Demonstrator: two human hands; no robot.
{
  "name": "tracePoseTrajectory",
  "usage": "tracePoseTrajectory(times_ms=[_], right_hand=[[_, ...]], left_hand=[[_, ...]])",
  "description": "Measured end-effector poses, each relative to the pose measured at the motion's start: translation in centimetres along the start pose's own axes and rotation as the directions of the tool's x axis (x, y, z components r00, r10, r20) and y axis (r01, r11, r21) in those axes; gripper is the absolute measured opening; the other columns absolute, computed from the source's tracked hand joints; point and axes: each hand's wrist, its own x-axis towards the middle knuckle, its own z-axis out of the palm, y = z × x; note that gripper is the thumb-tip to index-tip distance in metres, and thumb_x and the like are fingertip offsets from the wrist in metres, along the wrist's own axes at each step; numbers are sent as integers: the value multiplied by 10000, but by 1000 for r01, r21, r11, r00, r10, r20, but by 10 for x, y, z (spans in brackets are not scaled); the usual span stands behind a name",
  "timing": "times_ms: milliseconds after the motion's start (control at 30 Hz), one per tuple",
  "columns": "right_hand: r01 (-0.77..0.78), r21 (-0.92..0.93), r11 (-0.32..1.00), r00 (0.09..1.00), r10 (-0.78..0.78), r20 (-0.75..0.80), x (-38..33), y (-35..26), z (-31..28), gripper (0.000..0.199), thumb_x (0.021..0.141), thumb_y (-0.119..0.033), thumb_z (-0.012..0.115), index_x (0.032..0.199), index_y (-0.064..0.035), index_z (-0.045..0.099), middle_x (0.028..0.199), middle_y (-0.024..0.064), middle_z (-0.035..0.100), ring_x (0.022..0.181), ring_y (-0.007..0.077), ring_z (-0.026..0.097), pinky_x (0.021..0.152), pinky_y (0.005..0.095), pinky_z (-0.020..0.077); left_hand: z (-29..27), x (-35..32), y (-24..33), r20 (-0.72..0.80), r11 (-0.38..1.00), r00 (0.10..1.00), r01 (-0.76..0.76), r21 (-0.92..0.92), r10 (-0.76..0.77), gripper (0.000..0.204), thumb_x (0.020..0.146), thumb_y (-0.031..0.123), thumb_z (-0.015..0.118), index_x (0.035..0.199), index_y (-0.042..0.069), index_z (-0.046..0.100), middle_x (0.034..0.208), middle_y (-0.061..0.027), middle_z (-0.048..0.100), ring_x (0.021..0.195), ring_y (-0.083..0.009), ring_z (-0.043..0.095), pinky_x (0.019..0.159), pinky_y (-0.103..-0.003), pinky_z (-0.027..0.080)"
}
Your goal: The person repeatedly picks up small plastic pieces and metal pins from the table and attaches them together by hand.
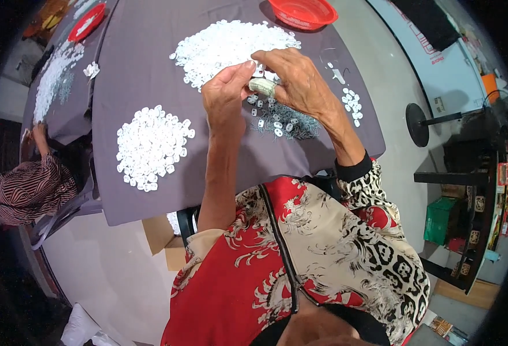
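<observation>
My left hand [226, 92] and my right hand [303, 81] meet above the table, fingertips closed together on a small white plastic piece [259, 71]. A pale greenish wrap [262, 86] covers the end of one digit of my right hand. Just beyond my hands spreads a large heap of small white plastic pieces [225, 43]. Beneath my right hand lies a pile of thin grey pins or screws [300, 124], with a few white pieces on it. Left of my left forearm is another pile of white pieces [153, 147], which show dark holes.
A red plastic basket [305, 14] sits at the table's far edge. Several white pieces [352, 105] lie near the right edge of the grey tablecloth [133, 75]. At left, a person in a striped top [32, 190] reaches to another table. A cardboard box [159, 235] stands below.
</observation>
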Motion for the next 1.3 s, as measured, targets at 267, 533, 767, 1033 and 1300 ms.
tracePoseTrajectory(times_ms=[267,533,767,1033,1300], right_hand=[[13,-25,1000,999,-12,37,-1,4,0,337,601,2,580,937,1,550,783,148,566,745,324,543,669,392,438],[50,-55,997,997,-46,63,-1,14,3,278,620,-22,592,894,-6,554,730,125,543,714,310,534,645,385,431],[50,-35,998,994,-46,100,-3,20,5,244,647,-43,589,886,-6,560,696,112,531,681,298,523,623,383,425],[51,-13,999,994,-50,102,-4,24,8,240,659,-41,581,896,-4,566,691,115,540,657,295,526,595,383,428],[15,0,1000,984,-15,179,-8,33,11,230,663,-52,583,885,5,563,678,119,532,648,300,525,597,389,422]], left_hand=[[0,0,-1,-19,998,999,33,55,-32,236,778,136,616,874,-78,591,718,-64,585,601,-86,536,554,-198,452],[3,1,-2,-19,999,1000,18,37,-18,220,774,117,606,871,-79,589,727,-76,586,618,-106,559,564,-216,485],[2,1,-6,-9,999,1000,22,31,-21,220,765,110,602,857,-89,581,730,-91,584,618,-126,562,565,-227,489],[2,1,-7,-3,1000,1000,24,11,-24,234,766,104,596,866,-106,566,732,-102,580,621,-131,563,560,-225,487],[-1,5,-15,14,999,999,33,22,-34,237,771,97,586,876,-113,556,742,-113,586,628,-133,571,564,-228,494]])
